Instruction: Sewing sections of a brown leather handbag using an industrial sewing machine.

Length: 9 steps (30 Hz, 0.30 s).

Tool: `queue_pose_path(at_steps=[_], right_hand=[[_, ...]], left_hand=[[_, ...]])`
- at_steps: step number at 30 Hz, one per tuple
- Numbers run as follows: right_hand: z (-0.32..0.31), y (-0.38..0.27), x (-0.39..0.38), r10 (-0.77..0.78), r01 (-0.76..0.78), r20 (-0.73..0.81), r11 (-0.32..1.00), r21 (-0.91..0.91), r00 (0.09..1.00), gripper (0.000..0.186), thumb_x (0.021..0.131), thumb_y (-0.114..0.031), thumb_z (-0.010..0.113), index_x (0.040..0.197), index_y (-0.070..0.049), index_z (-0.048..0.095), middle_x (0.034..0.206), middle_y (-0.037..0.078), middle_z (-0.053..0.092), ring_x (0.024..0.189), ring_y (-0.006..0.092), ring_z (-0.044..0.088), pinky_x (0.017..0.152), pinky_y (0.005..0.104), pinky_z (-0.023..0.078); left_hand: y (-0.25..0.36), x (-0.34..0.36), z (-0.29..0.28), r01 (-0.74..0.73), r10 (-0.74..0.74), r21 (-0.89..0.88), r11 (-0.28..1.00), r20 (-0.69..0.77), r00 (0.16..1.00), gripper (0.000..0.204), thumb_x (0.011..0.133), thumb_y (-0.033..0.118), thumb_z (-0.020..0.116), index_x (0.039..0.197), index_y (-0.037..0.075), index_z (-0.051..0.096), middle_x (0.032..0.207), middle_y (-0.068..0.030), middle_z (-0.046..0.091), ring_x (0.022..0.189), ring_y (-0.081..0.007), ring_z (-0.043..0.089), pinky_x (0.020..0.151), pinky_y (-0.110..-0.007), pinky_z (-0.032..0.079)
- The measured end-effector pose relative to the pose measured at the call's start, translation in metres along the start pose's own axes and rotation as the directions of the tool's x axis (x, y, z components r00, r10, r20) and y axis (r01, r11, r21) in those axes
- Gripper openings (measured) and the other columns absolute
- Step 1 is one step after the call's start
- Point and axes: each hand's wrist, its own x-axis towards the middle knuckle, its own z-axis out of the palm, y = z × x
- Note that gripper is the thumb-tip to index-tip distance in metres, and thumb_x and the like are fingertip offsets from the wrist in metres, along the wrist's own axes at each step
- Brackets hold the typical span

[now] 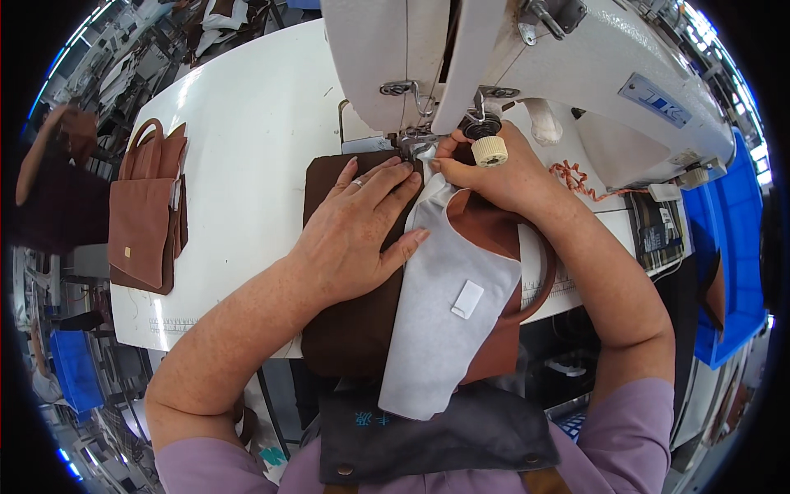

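Note:
A brown handbag piece (496, 354) with a curved handle (545, 284) lies across the sewing machine's table in front of me. Its dark brown panel (341, 329) reaches up to the presser foot (411, 146). My left hand (341, 226) rests on that panel, fingers stretched toward the needle area and thumb touching a pale grey flap lining (440, 329). With thumb and forefinger my right hand (514, 177) pinches the flap's narrow upper end, just right of the presser foot. A small white rectangle (467, 299) sits on the lining. The needle tip is hidden.
The white sewing machine (370, 66) overhangs the work. Left on the white table (247, 156) are stacked brown bags (141, 226). Orange cord (576, 177) lies under the machine arm. A blue bin (728, 247) stands right; another person (62, 202) is at far left.

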Motion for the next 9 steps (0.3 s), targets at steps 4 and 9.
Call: queue_pose_path(at_steps=[4,9], right_hand=[[0.0,-0.001,0.001,-0.009,0.009,-0.01,1.0,0.012,1.0,0.013,0.081,-0.012,0.074,0.086,-0.002,0.068,0.081,0.002,0.07,0.076,0.0095,0.064,0.072,0.0256,0.052],[0.002,0.007,0.002,-0.016,0.016,-0.052,1.0,0.007,0.999,0.018,0.079,-0.015,0.078,0.09,-0.003,0.069,0.084,0.001,0.07,0.078,0.0098,0.064,0.074,0.0255,0.052]], left_hand=[[-0.002,0.003,-0.002,-0.036,0.036,0.013,0.999,-0.002,0.999,0.054,0.093,0.03,0.066,0.132,-0.005,0.057,0.135,-0.0191,0.053,0.13,-0.0365,0.051,0.113,-0.057,0.036],[-0.004,0.006,-0.002,-0.028,0.028,-0.005,1.0,0.019,0.999,0.053,0.091,0.027,0.069,0.133,-0.004,0.057,0.135,-0.0186,0.052,0.128,-0.0371,0.052,0.114,-0.057,0.034]])
